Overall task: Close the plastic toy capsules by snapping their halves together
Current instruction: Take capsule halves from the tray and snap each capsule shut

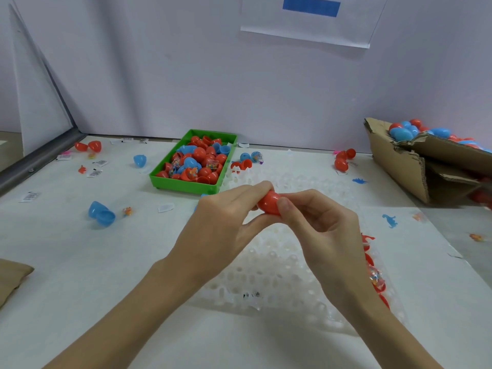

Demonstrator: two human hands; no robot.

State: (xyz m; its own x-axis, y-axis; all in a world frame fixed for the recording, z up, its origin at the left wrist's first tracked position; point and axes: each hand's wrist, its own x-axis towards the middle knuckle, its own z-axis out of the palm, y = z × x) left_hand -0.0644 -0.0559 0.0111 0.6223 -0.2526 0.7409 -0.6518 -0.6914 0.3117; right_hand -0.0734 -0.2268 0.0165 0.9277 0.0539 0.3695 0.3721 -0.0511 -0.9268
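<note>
A white table (80, 262) is backed by a pale wall (186, 75). One green tray (157, 178) and one cardboard box (399, 166) are filled with capsules. One red capsule (269, 203) is gripped above a clear blister sheet (266, 270) by left hand (226, 217) and right hand (319, 222).

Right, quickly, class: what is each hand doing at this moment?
Left hand: closed, fingers pinching the left end of the red plastic egg-shaped capsule.
Right hand: closed, fingers gripping the same capsule's right end.
</note>
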